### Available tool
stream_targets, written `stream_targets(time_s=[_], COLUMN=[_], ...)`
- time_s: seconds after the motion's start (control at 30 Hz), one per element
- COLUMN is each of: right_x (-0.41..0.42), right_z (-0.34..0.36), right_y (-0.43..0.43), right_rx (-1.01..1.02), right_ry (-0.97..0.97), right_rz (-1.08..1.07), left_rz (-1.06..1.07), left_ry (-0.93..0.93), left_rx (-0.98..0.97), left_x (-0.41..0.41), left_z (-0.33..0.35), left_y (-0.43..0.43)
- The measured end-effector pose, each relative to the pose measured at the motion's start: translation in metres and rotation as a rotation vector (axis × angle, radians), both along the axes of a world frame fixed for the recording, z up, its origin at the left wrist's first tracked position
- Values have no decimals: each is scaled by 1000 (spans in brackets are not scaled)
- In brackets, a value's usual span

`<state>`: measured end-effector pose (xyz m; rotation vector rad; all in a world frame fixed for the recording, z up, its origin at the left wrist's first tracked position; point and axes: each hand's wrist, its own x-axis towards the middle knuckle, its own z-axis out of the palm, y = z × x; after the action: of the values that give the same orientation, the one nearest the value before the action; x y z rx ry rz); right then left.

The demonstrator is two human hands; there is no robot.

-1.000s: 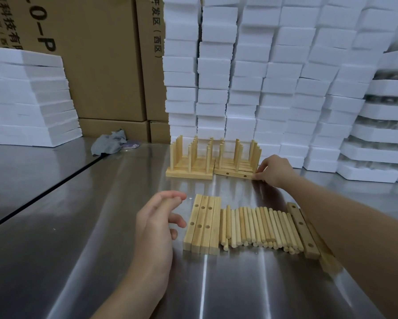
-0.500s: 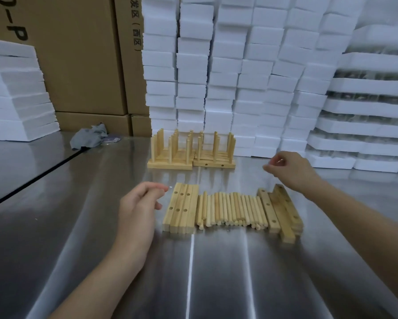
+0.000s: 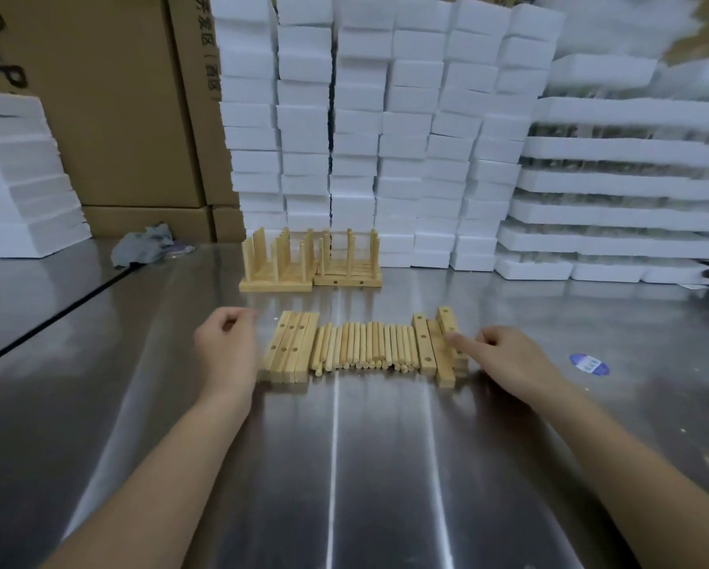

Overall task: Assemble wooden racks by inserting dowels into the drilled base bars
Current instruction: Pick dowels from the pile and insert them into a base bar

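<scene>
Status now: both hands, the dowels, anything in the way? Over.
Left hand loosely curled, empty, beside left bars. Right hand: forefinger on right bars. Dowels lie loose between. Nothing in the way.

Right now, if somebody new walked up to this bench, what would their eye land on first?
The wall of stacked white foam blocks behind the steel table dominates. In front of it stand two finished wooden racks, and nearer lies a row of loose dowels flanked by drilled base bars. The right hand touches the right-side bars with a forefinger; the left hand hovers by the left ones.
</scene>
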<state>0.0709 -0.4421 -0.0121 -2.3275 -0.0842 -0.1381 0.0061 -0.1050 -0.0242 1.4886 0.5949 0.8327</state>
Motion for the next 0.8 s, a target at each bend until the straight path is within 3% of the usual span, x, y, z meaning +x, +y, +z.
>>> stream_targets(time_s=[0.2,0.43,0.5,0.57,0.67,0.8], right_x=[4,-2,-9,-21,-35,-43], right_z=[-8,0,9,21,26,17], right_y=[3,-2,-4,0,14,31], right_rx=[-56,-40,-10,-74,-312,-506], right_ry=[-4,-179,-309,-408,-419,-400], right_rz=[13,-99,13,268,562,692], left_rz=[1,22,12,-42,-172,-315], left_ry=[-42,-40,-60,-63,-43,-40], left_rx=[-68,-39,-20,67,316,582], left_x=[-9,-7,-6,-6,-6,-3], left_z=[4,4,5,5,4,-1], left_y=[2,0,0,-1,-5,-9])
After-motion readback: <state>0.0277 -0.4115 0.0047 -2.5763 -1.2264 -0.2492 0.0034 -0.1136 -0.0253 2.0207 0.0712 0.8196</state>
